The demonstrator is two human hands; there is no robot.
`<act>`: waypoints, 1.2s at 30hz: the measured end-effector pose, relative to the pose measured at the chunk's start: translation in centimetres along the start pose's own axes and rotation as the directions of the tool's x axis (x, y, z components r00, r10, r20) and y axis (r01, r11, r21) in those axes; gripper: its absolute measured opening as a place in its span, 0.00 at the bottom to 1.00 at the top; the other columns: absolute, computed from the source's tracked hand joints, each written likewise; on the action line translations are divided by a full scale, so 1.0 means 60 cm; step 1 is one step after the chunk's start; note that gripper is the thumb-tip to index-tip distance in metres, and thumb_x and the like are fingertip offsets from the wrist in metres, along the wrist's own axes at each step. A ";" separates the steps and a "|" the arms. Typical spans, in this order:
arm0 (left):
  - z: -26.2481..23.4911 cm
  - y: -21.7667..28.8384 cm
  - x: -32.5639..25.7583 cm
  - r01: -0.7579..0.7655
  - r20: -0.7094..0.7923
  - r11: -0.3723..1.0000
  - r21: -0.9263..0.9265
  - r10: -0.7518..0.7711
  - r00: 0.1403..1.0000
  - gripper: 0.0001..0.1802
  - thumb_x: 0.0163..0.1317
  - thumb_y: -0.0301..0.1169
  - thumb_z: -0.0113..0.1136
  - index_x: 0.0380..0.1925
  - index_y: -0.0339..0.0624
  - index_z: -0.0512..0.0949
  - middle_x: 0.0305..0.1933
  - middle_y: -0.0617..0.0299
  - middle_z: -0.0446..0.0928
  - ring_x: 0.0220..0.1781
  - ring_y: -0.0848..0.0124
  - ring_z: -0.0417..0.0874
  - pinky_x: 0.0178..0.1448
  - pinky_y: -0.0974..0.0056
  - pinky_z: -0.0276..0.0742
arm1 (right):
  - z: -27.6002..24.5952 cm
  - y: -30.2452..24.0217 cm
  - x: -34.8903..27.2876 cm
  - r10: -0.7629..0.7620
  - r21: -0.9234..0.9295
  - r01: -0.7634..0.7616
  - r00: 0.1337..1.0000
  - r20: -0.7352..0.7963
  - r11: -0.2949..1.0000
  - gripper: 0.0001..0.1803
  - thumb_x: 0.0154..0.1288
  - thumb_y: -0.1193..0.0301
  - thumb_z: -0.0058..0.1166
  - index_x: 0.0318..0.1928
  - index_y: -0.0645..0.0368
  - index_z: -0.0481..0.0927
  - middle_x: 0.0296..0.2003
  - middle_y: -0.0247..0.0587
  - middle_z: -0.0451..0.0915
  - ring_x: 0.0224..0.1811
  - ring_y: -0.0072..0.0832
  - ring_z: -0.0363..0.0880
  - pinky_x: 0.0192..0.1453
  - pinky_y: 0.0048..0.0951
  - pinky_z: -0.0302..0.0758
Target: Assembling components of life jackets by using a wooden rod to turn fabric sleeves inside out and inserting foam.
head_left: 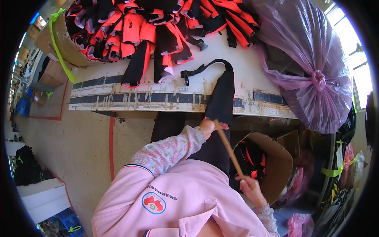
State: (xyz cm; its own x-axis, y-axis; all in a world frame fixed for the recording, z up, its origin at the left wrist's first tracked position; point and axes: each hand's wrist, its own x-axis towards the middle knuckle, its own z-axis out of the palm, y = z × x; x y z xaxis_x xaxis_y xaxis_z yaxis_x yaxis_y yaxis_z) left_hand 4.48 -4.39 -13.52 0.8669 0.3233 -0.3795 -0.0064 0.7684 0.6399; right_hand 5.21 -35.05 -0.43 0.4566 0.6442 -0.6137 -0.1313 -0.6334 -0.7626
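Observation:
My left hand point(207, 127) is closed on the lower end of a black fabric piece point(222, 96). This piece hangs over the table's near edge, and its narrow strap point(209, 66) with a black buckle point(185, 77) lies on the tabletop. In my right hand point(252, 190), lower and to the right, is a thin wooden stick point(229, 151). The stick slants up to the left, its far tip at the fabric's end beside my left hand. Whether the tip goes inside the fabric cannot be made out. A little coral-red lining shows there.
A large pile of black and coral-red fabric pieces point(132, 29) covers the back of the white table point(158, 103). A knotted purple plastic bag point(312, 59) sits at the right. Below stands an open cardboard box point(276, 158) with similar pieces. Another cardboard box point(67, 41) is at the left.

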 end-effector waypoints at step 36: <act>0.003 -0.051 0.012 -0.022 -0.179 0.939 0.342 0.089 0.980 0.20 0.70 0.43 0.38 0.38 0.40 0.74 0.34 0.58 0.78 0.26 0.68 0.81 0.22 0.69 0.74 | 0.139 -0.075 0.128 0.110 0.758 -0.126 0.991 0.072 0.640 0.15 0.72 0.60 0.36 0.33 0.57 0.68 0.13 0.28 0.60 0.09 0.17 0.53 0.11 0.20 0.50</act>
State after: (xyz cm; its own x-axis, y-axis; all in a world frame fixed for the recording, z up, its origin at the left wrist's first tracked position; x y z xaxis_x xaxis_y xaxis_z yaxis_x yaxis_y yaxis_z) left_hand 5.21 -6.57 -15.63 0.7594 0.4840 -0.4348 0.1452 0.5255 0.8383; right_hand 1.99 -23.69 -3.38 0.3748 0.5995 -0.7072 -0.8084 -0.1621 -0.5658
